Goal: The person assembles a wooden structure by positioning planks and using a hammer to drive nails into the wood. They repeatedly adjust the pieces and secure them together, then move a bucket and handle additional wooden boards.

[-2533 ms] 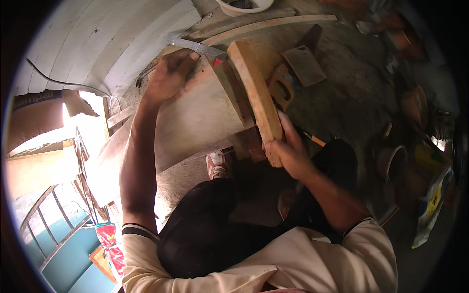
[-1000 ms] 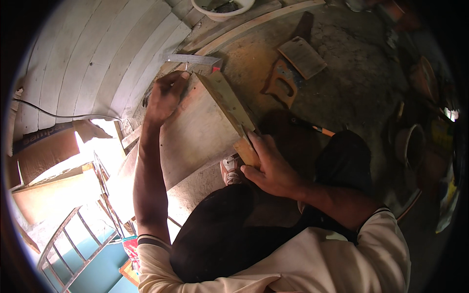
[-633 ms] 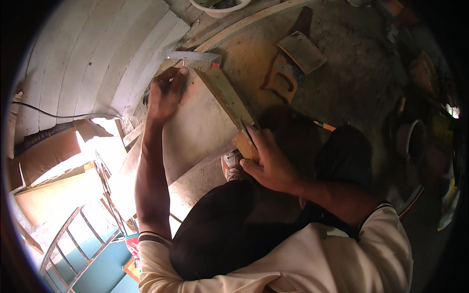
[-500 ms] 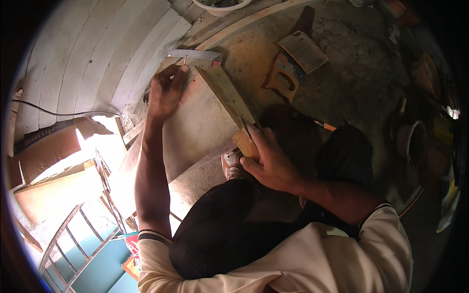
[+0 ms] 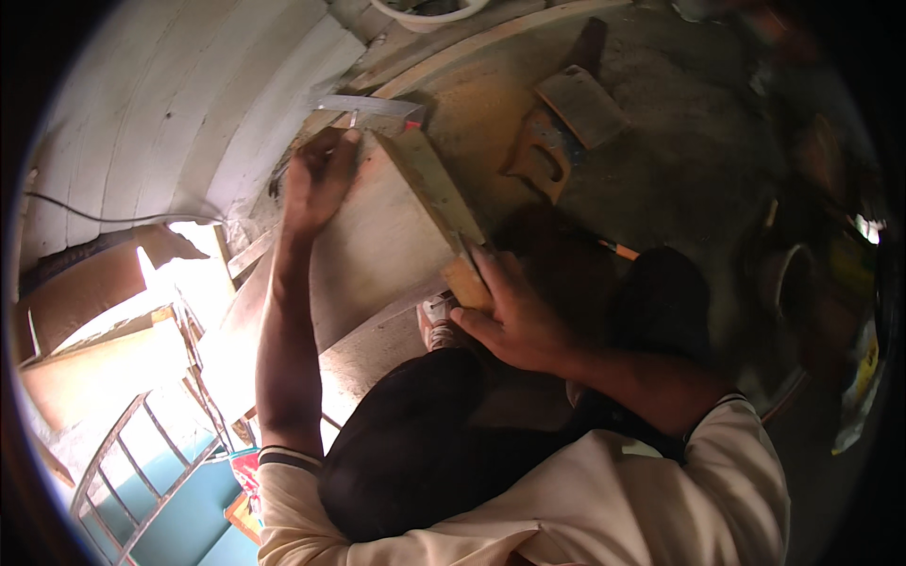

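Observation:
At the far end of a pale wooden board (image 5: 377, 226), my left hand (image 5: 319, 179) is closed, thumb and finger pinching a short, thin, light rod (image 5: 354, 119). Just beyond it lies a flat metal blade (image 5: 368, 104) with a red tip. A narrow wooden strip (image 5: 429, 179) runs along the board's right edge. My right hand (image 5: 514, 307) grips a light-brown wooden block (image 5: 467, 286) at the strip's near end, thumb below and fingers on the far side. A thin dark metal edge shows beside the block; I cannot tell whether it belongs to it.
Right of the board, a handsaw's wooden handle (image 5: 538, 156) lies on the ground, partly under a small flat board (image 5: 583, 104). An orange-handled tool (image 5: 621, 250) rests near my right knee. A plank wall (image 5: 170, 123) stands at left, and a white basin (image 5: 429, 14) sits at the top.
The whole view has shifted slightly and is a little blurred. Both hands keep their holds and places on the board, with no clear movement against it.

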Demonstrator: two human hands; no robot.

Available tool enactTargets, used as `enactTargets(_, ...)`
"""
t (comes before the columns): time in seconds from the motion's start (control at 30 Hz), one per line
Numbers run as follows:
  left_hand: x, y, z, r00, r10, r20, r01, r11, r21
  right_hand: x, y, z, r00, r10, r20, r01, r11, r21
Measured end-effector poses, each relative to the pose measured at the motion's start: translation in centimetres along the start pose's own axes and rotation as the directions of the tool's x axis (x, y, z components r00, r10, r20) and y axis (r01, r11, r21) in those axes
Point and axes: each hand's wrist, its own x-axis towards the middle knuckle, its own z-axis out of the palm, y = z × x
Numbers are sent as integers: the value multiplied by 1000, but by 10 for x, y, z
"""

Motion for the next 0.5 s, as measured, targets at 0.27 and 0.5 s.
enactTargets(0.27,-2,2,2,1000,-18,18,20,995,-103,1,2,2,997,70,33,-72,997,41)
enactTargets(0.5,4,-8,1,999,47,3,-45,986,-162,5,2,3,995,76,60,-86,981,175)
